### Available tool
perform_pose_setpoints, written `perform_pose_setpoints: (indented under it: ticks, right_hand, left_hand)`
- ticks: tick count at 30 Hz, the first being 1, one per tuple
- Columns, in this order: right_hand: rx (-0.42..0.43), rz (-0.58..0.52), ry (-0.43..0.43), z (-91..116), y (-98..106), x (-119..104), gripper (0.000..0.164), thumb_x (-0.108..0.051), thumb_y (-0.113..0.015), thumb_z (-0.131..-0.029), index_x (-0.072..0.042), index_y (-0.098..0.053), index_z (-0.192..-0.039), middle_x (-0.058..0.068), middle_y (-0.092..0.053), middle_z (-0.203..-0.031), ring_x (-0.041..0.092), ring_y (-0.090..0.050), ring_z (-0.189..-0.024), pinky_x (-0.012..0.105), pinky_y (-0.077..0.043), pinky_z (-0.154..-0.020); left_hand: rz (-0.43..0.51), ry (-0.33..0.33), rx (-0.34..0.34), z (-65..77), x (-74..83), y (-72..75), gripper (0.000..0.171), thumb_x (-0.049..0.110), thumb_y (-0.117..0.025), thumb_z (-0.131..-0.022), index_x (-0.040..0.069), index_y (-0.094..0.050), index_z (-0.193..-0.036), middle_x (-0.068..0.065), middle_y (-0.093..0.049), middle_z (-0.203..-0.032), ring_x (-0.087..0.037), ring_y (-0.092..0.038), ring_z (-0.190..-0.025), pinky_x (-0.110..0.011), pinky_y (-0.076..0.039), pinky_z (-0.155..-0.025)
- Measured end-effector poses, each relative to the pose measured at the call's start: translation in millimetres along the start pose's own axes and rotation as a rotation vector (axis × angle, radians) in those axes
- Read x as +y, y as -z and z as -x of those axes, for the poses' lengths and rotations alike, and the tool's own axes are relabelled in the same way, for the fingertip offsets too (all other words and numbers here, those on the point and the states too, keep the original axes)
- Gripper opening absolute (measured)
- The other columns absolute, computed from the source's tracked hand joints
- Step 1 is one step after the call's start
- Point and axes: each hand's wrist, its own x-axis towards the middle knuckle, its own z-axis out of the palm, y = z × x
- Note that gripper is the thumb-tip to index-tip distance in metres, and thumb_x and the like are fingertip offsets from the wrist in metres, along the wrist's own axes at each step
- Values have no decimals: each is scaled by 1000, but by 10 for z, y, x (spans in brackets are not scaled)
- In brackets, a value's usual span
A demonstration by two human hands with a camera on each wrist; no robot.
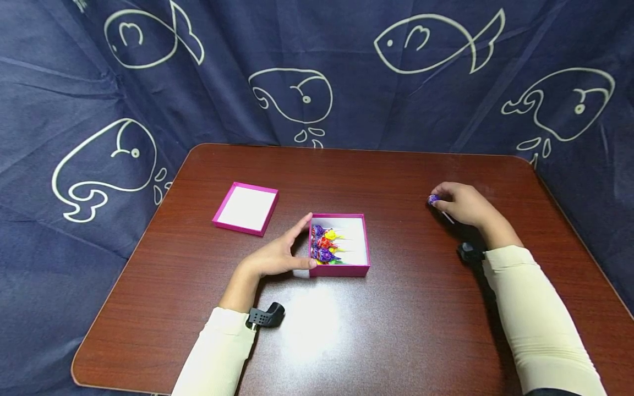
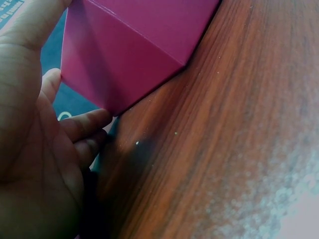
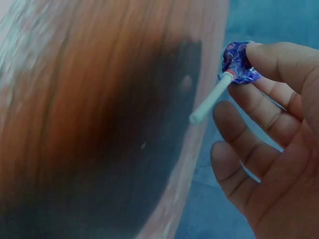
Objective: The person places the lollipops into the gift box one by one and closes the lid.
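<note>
A pink box with a white inside stands on the table and holds several wrapped lollipops in purple, red, yellow and green along its left side. My left hand grips the box by its left end, thumb at the near corner and forefinger at the far one. In the left wrist view the fingertips meet the edge of the pink wall. Off to the right, my right hand pinches a purple-wrapped lollipop by its head between thumb and fingers. Its white stick points away from the palm.
A pink lid, white inside, lies inner side up on the brown wooden table, left of and behind the box. Behind the table hangs a dark blue cloth with white fish and whale drawings. Each wrist wears a black camera.
</note>
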Motion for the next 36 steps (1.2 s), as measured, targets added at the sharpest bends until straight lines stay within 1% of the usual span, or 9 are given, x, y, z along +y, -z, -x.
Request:
perform_pose_setpoints:
  ticks: [6,12,15,18,22,25,29,32,36]
  right_hand:
    - [-4,11,27,-10,-9,-108,7,-7,-68,-91,-5,-67,-97,7,-68,-88,20,-57,-80,40,-44,-71]
    - [-1,7,84,-24,-3,-227,5,-8,-69,-90,-7,-68,-95,4,-67,-87,19,-57,-80,39,-44,-71]
    - [-1,1,109,-36,-10,-276,5,-7,-68,-90,-7,-68,-95,4,-67,-85,19,-57,-79,39,-44,-71]
    - [-3,0,107,-51,-24,-319,5,-7,-68,-89,-7,-68,-95,2,-67,-84,19,-58,-79,39,-45,-71]
    - [-20,-8,93,-80,-41,-375,6,-6,-68,-90,-8,-68,-96,3,-68,-89,20,-60,-85,42,-46,-77]
    - [-60,-30,97,-90,-38,-431,7,-6,-68,-91,-8,-68,-98,5,-68,-93,22,-60,-88,44,-46,-80]
    - [-137,-67,123,-94,-68,-478,10,-5,-66,-92,-7,-67,-102,4,-68,-93,21,-60,-88,40,-46,-78]
    - [-165,-97,139,-100,-118,-490,12,-4,-65,-91,-7,-67,-103,2,-68,-92,18,-60,-86,35,-47,-76]
    - [-177,-116,151,-100,-174,-523,12,-5,-65,-91,-9,-67,-103,1,-68,-89,17,-60,-83,32,-47,-75]
  left_hand:
    - [-4,-8,-1,0,-10,1,100,13,-76,-87,4,-8,-159,-22,-21,-160,-34,-17,-148,-50,-12,-119]
    - [-8,-1,1,12,10,4,100,14,-76,-87,8,-8,-160,-21,-22,-160,-33,-17,-148,-50,-12,-119]
    - [-8,-2,1,13,15,4,100,14,-76,-87,7,-8,-160,-21,-22,-161,-34,-16,-148,-50,-12,-119]
    - [-14,1,1,16,15,5,100,14,-76,-87,7,-8,-160,-21,-21,-161,-33,-16,-148,-50,-13,-119]
    - [-18,4,1,19,16,7,100,15,-76,-88,7,-7,-160,-21,-21,-161,-33,-16,-148,-50,-13,-119]
    - [-16,1,1,16,16,4,99,15,-76,-88,7,-8,-160,-21,-21,-161,-34,-16,-148,-50,-13,-118]
    - [-39,-8,8,-76,-243,-25,104,24,-79,-86,16,-7,-161,-13,-22,-162,-28,-17,-148,-49,-14,-119]
    - [-56,-11,13,-144,-434,-48,107,31,-80,-84,22,-6,-161,-7,-23,-162,-23,-17,-148,-46,-15,-119]
    - [-54,-13,13,-146,-438,-51,107,30,-80,-85,21,-6,-161,-7,-23,-162,-23,-18,-148,-46,-15,-119]
